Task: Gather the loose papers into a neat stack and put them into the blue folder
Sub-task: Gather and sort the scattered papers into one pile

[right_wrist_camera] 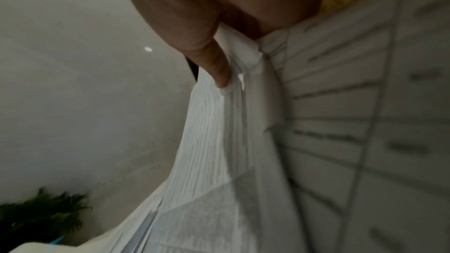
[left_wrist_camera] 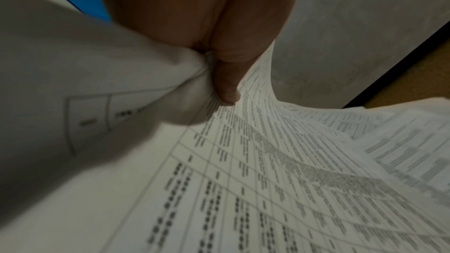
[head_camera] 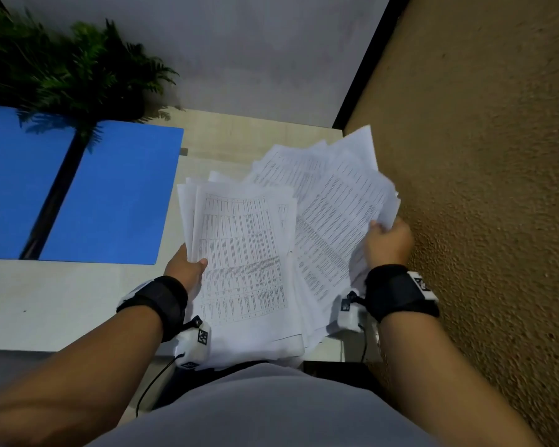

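Loosely fanned printed papers [head_camera: 246,253]

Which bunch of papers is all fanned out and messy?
The bunch in the right hand, by the brown wall: its papers splay apart at angles. The left hand holds a squarer, tidier bunch.

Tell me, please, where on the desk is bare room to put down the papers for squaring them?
Bare desk lies below the open blue folder, beside the left hand. A narrower strip runs between the folder's right edge and the fanned papers. The right side is crowded: the papers, gripped by the right hand, overhang the edge.
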